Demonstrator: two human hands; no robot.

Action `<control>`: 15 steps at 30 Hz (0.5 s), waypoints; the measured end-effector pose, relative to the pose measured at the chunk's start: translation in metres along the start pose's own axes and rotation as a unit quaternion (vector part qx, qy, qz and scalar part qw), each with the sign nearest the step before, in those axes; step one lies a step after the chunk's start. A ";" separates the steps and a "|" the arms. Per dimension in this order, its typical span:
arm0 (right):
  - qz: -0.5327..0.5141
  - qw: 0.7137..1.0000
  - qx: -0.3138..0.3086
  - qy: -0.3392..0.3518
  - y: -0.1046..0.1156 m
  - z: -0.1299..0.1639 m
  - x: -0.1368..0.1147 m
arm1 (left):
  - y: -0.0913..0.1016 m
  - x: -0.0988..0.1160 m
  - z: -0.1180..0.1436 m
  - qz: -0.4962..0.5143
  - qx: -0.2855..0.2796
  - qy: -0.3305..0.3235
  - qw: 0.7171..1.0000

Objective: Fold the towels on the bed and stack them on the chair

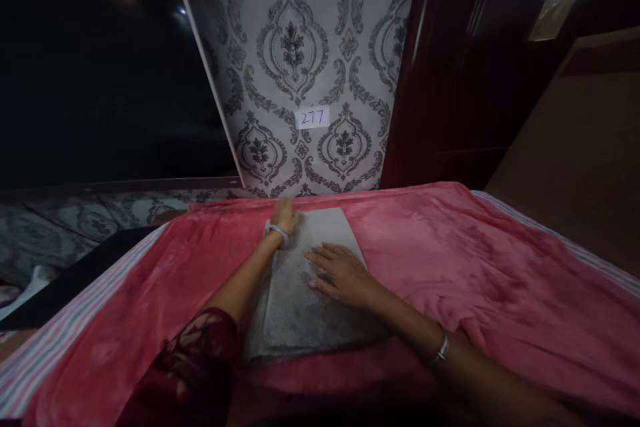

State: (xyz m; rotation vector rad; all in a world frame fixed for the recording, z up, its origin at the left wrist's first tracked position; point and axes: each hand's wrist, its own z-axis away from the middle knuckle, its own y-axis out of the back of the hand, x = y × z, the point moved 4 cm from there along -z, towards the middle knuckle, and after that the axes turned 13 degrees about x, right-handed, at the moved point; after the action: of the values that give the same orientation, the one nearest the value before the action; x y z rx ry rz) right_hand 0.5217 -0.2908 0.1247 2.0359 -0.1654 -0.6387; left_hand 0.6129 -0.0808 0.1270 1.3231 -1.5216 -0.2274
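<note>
Remotely, through the head camera, I inspected a grey folded cloth point(310, 327) lying flat near the middle of a pink blanket point(425, 240). Its long sides ran away from the person, and a lower layer showed along the left side, so I judged that it lay at least doubled.

The right hand point(340, 273) rested palm down on the upper face, its fingers extended and slightly parted. It gripped nothing; I took the flat placement as a way of spreading pressure and keeping the layers together without bunching them. The left hand point(285, 216) was at the far left corner, against the cloth's edge. Blur covered its fingers, so I could not tell how far they were open or whether they pinched the fabric. Its position suggested control of that edge while the other palm steadied the surface.

The blanket lay over a striped sheet point(75, 323), visible at both sides, and gave the cloth a broad, soft support, though creases crossed it to the right. I noted a paper label point(313, 117) marked 277 on the patterned wall point(345, 47) beyond, placed where nothing covered its number.
</note>
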 end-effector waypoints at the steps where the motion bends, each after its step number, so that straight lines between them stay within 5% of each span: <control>1: 0.005 1.000 -0.019 0.015 -0.004 -0.003 0.005 | -0.007 0.012 0.004 -0.003 -0.013 -0.033 0.999; 4: -0.020 0.993 -0.086 0.080 -0.031 0.000 0.006 | -0.035 0.029 0.024 -0.082 -0.101 -0.132 0.983; 7: -0.057 0.988 -0.111 0.095 -0.052 0.012 0.004 | -0.054 0.012 0.042 -0.197 -0.166 -0.160 0.953; 11: -0.091 0.983 -0.127 0.097 -0.057 0.019 0.007 | -0.059 -0.012 0.042 -0.245 -0.142 -0.125 0.951; 15: -0.093 0.982 -0.127 0.101 -0.055 0.016 0.011 | -0.061 -0.012 0.038 -0.253 -0.143 -0.114 0.950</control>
State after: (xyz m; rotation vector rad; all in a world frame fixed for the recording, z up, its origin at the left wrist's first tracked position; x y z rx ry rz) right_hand 0.5153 -0.2779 0.0679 1.8661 0.2183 -0.5336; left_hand 0.6176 -0.1112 0.0607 1.4625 -1.2459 -0.9219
